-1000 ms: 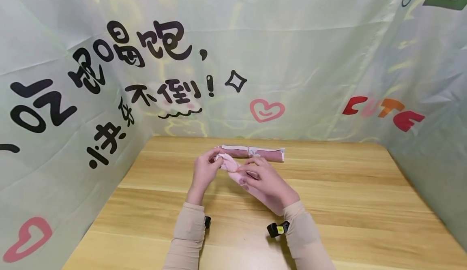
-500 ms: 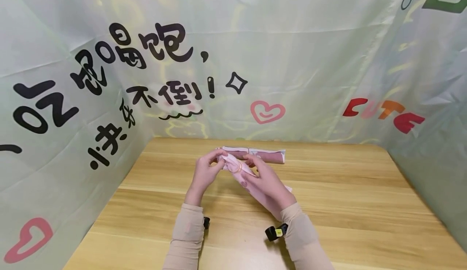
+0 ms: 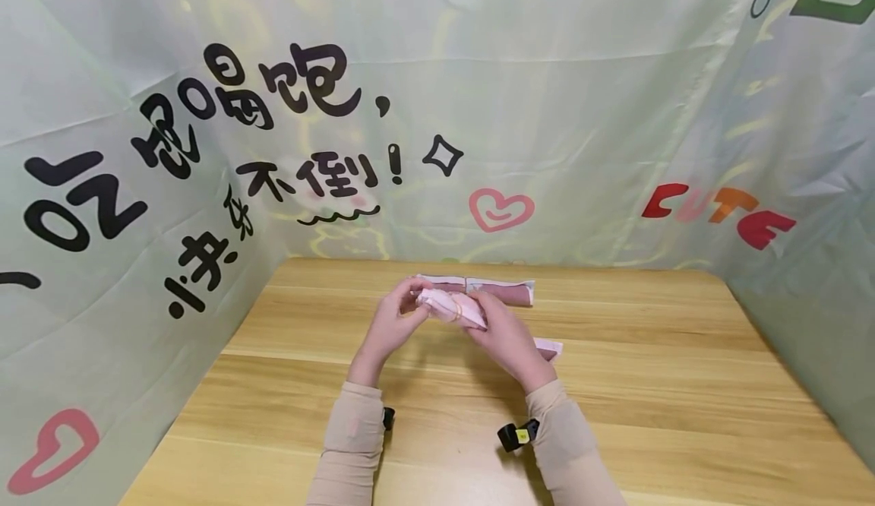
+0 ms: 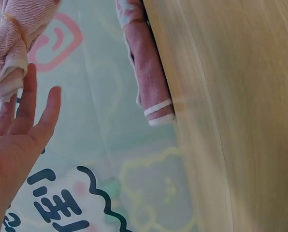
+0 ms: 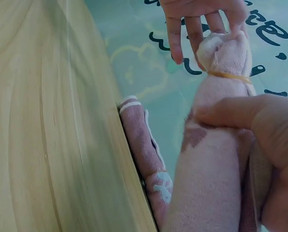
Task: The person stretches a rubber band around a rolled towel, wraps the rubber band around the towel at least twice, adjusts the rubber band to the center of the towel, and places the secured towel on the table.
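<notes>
My right hand grips a light pink rolled towel and holds it just above the wooden table. A yellow rubber band circles the roll near its left end. The roll's other end sticks out behind my right wrist. In the left wrist view my left hand has straight fingers, and their tips touch the banded end of the light pink towel. A second, darker pink rolled towel with white trim lies on the table by the back wall, just behind both hands.
Printed green fabric walls close in the table on the left, back and right. The darker towel lies along the table's far edge against the back wall. Bare wood stretches to the right and in front of my arms.
My right hand has raised the light pink roll and turned it nearly level. The rubber band now shows around its left end, and my left fingers have straightened at that end.
</notes>
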Available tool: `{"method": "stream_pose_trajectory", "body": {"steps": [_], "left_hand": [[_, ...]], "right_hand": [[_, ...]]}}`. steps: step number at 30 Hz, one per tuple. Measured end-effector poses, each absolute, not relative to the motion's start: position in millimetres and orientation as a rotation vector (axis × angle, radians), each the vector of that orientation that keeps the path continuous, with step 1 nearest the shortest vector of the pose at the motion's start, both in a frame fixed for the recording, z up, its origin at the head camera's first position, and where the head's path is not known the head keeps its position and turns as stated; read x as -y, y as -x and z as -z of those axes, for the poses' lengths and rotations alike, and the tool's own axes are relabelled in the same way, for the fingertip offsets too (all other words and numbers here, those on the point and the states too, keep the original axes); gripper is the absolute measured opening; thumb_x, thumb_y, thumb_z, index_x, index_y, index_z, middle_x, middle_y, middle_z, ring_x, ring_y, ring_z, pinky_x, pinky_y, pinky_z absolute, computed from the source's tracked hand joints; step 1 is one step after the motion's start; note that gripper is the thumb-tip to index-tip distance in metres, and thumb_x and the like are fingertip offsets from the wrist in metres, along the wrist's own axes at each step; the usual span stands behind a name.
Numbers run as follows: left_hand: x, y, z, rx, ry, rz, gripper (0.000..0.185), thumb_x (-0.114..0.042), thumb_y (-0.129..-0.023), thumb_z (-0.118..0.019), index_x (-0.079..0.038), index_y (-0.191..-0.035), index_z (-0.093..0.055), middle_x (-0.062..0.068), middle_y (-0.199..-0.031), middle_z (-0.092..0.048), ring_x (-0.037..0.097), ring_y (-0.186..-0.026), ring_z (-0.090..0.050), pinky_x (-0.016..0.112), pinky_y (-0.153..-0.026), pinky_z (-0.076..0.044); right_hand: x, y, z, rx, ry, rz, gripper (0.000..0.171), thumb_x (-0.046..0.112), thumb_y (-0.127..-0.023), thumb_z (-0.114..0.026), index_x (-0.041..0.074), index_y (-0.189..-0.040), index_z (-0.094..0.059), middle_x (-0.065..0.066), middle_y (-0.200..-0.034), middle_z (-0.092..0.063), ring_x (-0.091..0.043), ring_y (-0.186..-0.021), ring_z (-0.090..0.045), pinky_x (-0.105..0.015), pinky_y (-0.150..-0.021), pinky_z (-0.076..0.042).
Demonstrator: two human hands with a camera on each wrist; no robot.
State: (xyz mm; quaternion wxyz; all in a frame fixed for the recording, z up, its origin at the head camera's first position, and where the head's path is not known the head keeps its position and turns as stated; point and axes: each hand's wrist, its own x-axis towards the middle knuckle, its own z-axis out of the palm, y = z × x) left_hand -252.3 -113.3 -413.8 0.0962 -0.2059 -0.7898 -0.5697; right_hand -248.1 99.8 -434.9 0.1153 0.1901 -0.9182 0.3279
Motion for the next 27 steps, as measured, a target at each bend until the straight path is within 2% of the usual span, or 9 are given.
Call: {"method": "stream_pose_trajectory", "body": {"steps": [4, 7, 11, 16, 19, 23, 25, 27], "left_hand": [[114, 255, 419, 2.417, 0.655, 1.672, 0.033, -0.010, -0.094, -0.062, -0.003, -0.127, -0.058, 0.019, -0.123, -0.062, 0.031, -0.108, -0.063, 0.042, -0.093, -0.054], [113, 257, 423, 2.494, 0.642, 1.635, 0.035, -0.021, -0.097, -0.061, -0.009, -0.130, -0.058, 0.013, -0.123, -0.064, 0.027, -0.102, -0.065, 0.037, -0.085, -0.055], [112, 258, 424, 2.610, 0.565, 1.597, 0.034, -0.030, -0.096, -0.061, -0.013, -0.126, -0.061, 0.010, -0.109, -0.068, 0.025, -0.089, -0.069, 0.029, -0.073, -0.054], [111, 259, 425, 2.643, 0.512, 1.618, 0.032, -0.030, -0.093, -0.065, -0.009, -0.117, -0.062, 0.011, -0.091, -0.067, 0.021, -0.076, -0.065, 0.028, -0.067, -0.053], [110, 259, 426, 2.640, 0.497, 1.599, 0.033, -0.030, -0.092, -0.067, -0.009, -0.116, -0.063, 0.008, -0.092, -0.067, 0.014, -0.077, -0.061, 0.028, -0.069, -0.053], [110, 260, 429, 2.626, 0.477, 1.566, 0.033, -0.031, -0.090, -0.069, -0.011, -0.115, -0.063, 0.008, -0.096, -0.068, 0.013, -0.080, -0.060, 0.028, -0.070, -0.052], [109, 259, 428, 2.620, 0.461, 1.551, 0.032, -0.030, -0.090, -0.070, -0.011, -0.115, -0.063, 0.008, -0.096, -0.068, 0.013, -0.080, -0.061, 0.028, -0.070, -0.052], [107, 259, 428, 2.616, 0.443, 1.536, 0.032, -0.030, -0.090, -0.070, -0.011, -0.114, -0.064, 0.008, -0.096, -0.068, 0.013, -0.080, -0.061, 0.027, -0.069, -0.052]], "right_hand": [[-101, 251, 436, 2.549, -0.597, -0.758, 0.053, 0.011, -0.075, -0.083, 0.011, -0.121, -0.057, -0.012, -0.115, -0.068, -0.031, -0.100, -0.067, -0.049, -0.081, -0.055], [-101, 253, 437, 2.484, -0.623, -0.680, 0.055, 0.009, -0.071, -0.085, 0.012, -0.119, -0.058, -0.011, -0.113, -0.068, -0.031, -0.098, -0.067, -0.050, -0.075, -0.055], [-101, 254, 439, 2.456, -0.622, -0.643, 0.057, 0.010, -0.070, -0.085, 0.013, -0.120, -0.058, -0.010, -0.114, -0.067, -0.032, -0.100, -0.066, -0.052, -0.072, -0.054], [-101, 254, 442, 2.469, -0.599, -0.627, 0.058, 0.011, -0.070, -0.085, 0.014, -0.120, -0.058, -0.010, -0.114, -0.066, -0.031, -0.102, -0.066, -0.050, -0.071, -0.053], [-102, 256, 444, 2.471, -0.628, -0.630, 0.058, 0.014, -0.071, -0.084, 0.013, -0.122, -0.056, -0.010, -0.115, -0.065, -0.030, -0.104, -0.064, -0.050, -0.076, -0.054], [-103, 258, 446, 2.421, -0.704, -0.751, 0.052, 0.025, -0.079, -0.080, 0.012, -0.124, -0.057, -0.010, -0.118, -0.063, -0.029, -0.111, -0.060, -0.049, -0.093, -0.050], [-101, 257, 446, 2.332, -0.730, -0.842, 0.041, 0.024, -0.082, -0.078, 0.010, -0.117, -0.061, -0.010, -0.114, -0.063, -0.029, -0.110, -0.059, -0.049, -0.097, -0.047], [-98, 257, 445, 2.224, -0.740, -0.903, 0.026, 0.019, -0.083, -0.076, 0.010, -0.106, -0.065, -0.010, -0.109, -0.063, -0.030, -0.106, -0.059, -0.048, -0.096, -0.046]]}}
